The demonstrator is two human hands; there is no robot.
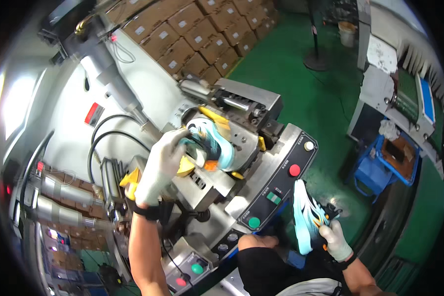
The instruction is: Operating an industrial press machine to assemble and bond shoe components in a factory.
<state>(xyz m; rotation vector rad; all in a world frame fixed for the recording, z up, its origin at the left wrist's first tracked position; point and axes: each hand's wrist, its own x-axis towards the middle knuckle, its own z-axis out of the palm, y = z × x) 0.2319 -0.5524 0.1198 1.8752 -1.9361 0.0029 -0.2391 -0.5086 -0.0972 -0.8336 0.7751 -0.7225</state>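
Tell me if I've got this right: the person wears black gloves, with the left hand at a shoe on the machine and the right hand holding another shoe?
Not quite: the gloves are white, not black, as the head view shows. The left hand is at a shoe on the machine, and the right hand holds another shoe.

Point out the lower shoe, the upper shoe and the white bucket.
Lower shoe (pixel 306 219): head view, on its pale-blue side.
Upper shoe (pixel 221 145): head view, on its pale-blue side.
White bucket (pixel 347 37): head view, on its outer wall.
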